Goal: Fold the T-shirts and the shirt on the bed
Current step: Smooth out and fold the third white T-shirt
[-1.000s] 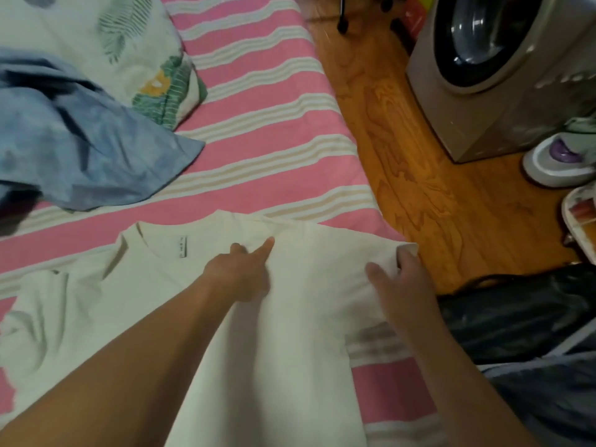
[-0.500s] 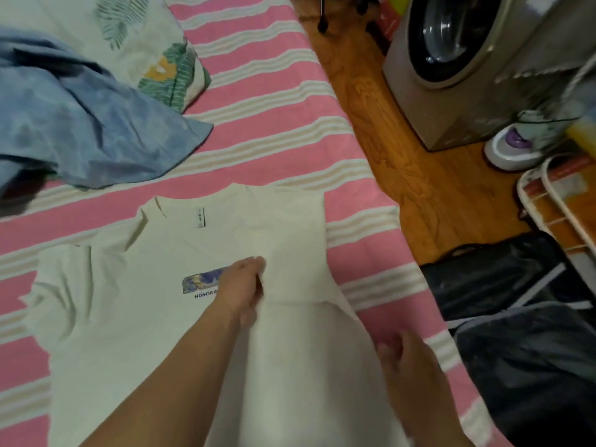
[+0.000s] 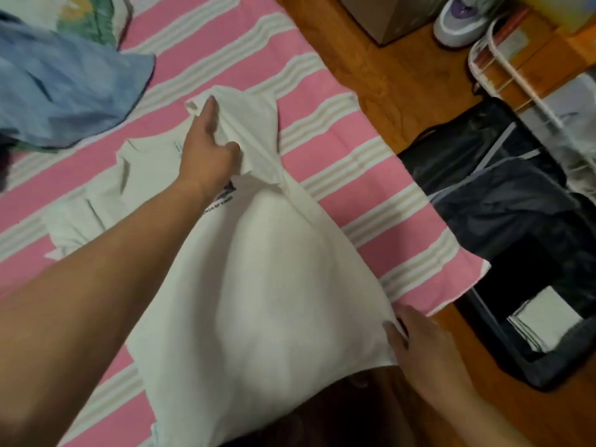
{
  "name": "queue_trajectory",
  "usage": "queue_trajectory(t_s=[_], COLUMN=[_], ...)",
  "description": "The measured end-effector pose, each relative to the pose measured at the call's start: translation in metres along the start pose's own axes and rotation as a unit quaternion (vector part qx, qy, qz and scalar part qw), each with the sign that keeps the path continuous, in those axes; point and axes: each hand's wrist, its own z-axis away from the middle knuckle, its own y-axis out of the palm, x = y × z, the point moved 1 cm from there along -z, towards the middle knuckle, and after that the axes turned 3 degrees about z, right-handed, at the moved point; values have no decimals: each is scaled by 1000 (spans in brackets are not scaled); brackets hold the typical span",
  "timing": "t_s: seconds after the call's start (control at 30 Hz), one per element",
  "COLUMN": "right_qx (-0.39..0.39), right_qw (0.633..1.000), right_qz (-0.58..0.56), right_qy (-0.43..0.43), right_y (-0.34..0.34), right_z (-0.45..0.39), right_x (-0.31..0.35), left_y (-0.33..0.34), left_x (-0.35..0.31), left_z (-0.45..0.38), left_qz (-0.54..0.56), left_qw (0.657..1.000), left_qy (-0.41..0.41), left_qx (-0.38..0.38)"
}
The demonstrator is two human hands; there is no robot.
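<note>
Since half second ago: right side of white T-shirt (image 3: 258,285) folded over print, sleeve swung up. Left hand (image 3: 206,156) pinches sleeve to fold it back; right hand (image 3: 419,346) grips hem, holding fold on striped bed (image 3: 338,150). Blue shirt (image 3: 64,88) waits upper left.

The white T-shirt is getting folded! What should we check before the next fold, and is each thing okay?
1. Left hand holds the sleeve: ok.
2. Right hand holds the T-shirt at its bottom corner: ok.
3. Right side folded over flat: not ok, lifted and bunched.
4. Other sleeve smooth: not ok, crumpled.
5. Blue shirt clear of the fold: ok.
6. Hem edges lined up: cannot tell.
</note>
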Motion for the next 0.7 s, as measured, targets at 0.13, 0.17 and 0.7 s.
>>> queue_trajectory(t_s=[0.13,0.17,0.7], right_qx=[42,70,217], right_qw=[986,982,935], right_qz=[43,49,93], right_qy=[-158,-171,-264], right_y=[42,54,108], right_z=[34,37,56], right_x=[43,53,84], left_y=[-66,-77,-130], left_x=[42,55,108], left_z=[22,27,73], left_qz=[-2,-7,-84], left_qw=[999,998,980], left_qy=[-48,-67,-169], left_qx=[-14,-5,-63])
